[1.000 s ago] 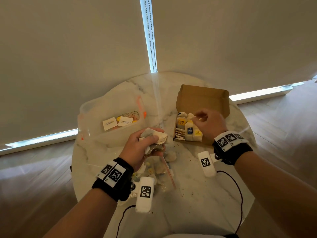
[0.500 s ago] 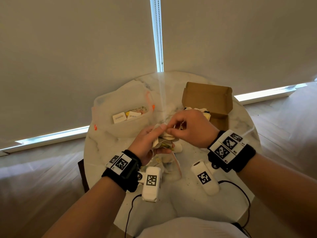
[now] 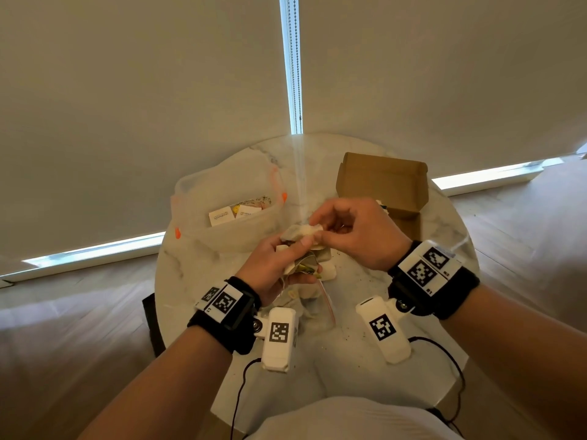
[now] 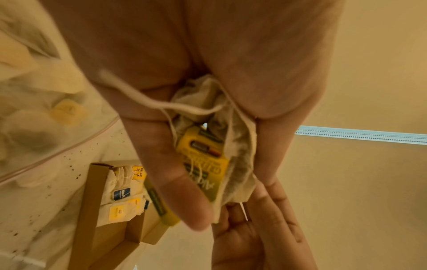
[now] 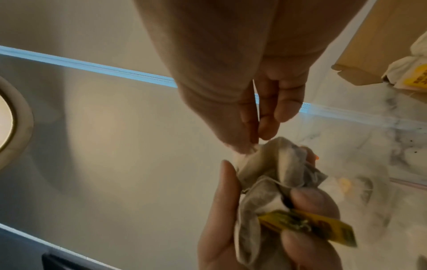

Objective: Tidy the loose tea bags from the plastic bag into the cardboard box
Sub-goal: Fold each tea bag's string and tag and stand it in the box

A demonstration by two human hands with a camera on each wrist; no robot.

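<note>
— Several tea bags (image 3: 301, 249) sit bunched in my left hand (image 3: 273, 268), fingers curled round them, just left of the cardboard box (image 3: 381, 182).
— And your right hand (image 3: 355, 236)?
— Thumb and forefinger pinch the top bag's edge.
— Any writing?
— "RELAX" on a yellow tag (image 4: 138, 173) inside the box; the held yellow tag (image 4: 203, 164) is unreadable.

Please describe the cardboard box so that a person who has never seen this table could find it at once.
On the round marble table, look at the far right side, beyond the right hand. The cardboard box stands there with its lid raised. It is the only brown thing; the plastic bag to its left is clear.
</note>
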